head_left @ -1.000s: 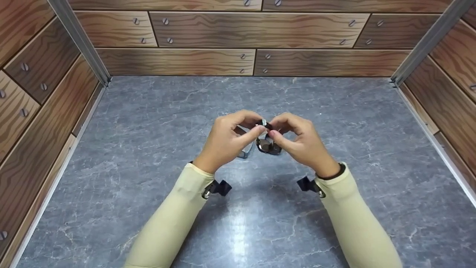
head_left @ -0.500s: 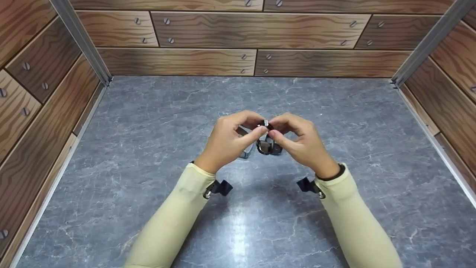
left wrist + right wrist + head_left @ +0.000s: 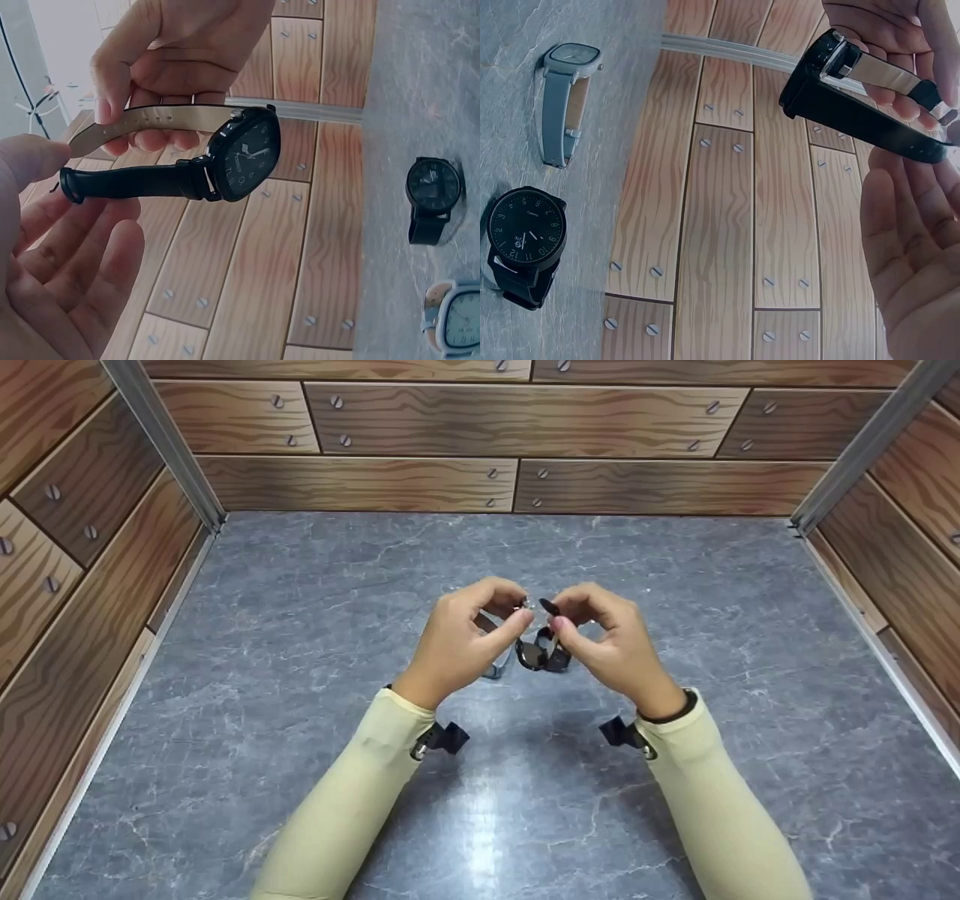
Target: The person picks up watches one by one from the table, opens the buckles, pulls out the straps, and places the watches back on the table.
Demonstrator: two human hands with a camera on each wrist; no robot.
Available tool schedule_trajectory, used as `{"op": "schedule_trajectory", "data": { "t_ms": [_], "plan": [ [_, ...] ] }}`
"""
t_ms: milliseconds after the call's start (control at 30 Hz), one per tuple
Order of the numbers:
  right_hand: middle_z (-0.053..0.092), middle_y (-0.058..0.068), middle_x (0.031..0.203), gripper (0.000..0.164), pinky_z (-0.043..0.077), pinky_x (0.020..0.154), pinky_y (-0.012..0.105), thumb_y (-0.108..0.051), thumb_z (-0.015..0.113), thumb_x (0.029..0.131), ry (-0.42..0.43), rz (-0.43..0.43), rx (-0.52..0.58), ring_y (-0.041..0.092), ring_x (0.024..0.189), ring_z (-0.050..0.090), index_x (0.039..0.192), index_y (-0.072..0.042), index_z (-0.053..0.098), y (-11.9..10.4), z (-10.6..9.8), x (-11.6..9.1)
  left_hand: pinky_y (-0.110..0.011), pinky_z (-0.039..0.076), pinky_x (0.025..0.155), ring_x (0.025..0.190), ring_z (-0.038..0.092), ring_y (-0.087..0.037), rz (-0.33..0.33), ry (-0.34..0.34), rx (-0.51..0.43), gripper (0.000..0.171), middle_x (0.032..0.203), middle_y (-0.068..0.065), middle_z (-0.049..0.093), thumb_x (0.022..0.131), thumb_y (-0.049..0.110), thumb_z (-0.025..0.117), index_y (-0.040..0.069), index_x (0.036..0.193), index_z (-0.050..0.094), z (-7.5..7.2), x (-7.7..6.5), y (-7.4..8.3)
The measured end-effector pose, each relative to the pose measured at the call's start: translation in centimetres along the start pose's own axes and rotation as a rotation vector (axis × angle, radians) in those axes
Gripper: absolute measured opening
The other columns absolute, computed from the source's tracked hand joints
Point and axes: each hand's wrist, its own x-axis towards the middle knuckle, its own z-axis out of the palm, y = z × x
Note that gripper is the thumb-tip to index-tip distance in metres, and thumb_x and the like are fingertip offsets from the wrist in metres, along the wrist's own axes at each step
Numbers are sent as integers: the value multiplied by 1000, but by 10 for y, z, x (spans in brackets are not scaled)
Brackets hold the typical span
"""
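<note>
Both hands hold a black wristwatch (image 3: 247, 159) with a squarish case and a leather strap, tan on its inner side. In the head view my left hand (image 3: 474, 630) pinches the silver buckle end between thumb and fingers. My right hand (image 3: 604, 639) pinches the dark strap tip (image 3: 550, 606), with a small gap between the two ends. The case hangs below the fingers, its dial showing in the left wrist view. A round black watch (image 3: 526, 229) and a grey-blue watch (image 3: 556, 116) lie on the table beneath, partly hidden by the hands in the head view.
The grey marbled tabletop (image 3: 337, 607) is enclosed by wood-patterned panels (image 3: 517, 424) at the back and sides. Metal posts (image 3: 161, 450) stand at the rear corners. A small black camera mount (image 3: 450, 739) juts from each wrist.
The two strap ends, together between the fingertips before, have come apart. My right hand has shifted slightly right with the strap tip; the buckle stays in my left.
</note>
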Motion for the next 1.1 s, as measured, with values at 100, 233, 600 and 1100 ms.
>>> {"op": "schedule_trajectory", "data": {
  "t_ms": [100,233,600,1100],
  "plan": [
    [72,10,87,10,56,72,22,7,68,92,29,11,-23,11,75,65,102,4,69,0,1,0,-24,59,71,88,68,-4,-5,4,50,19,99,1,75,100,21,70,7,113,72,-2,0,-1],
    [73,10,91,10,57,72,22,6,69,94,53,34,-34,11,77,66,103,6,67,0,3,1,-25,58,73,89,68,-5,-23,-8,101,20,100,1,74,101,23,69,7,113,72,-6,0,0],
    [71,6,91,8,58,75,24,0,73,95,60,31,-94,12,78,68,99,3,66,3,15,0,-21,57,81,98,66,-5,-40,-96,182,20,108,2,72,103,21,67,10,119,72,-13,1,7],
    [74,11,87,9,58,72,26,-3,71,97,46,165,87,16,77,69,98,4,65,26,55,10,-32,56,82,93,69,-13,-250,-176,373,25,104,-1,74,100,14,63,8,123,68,-31,-1,-5]
  ]
}}
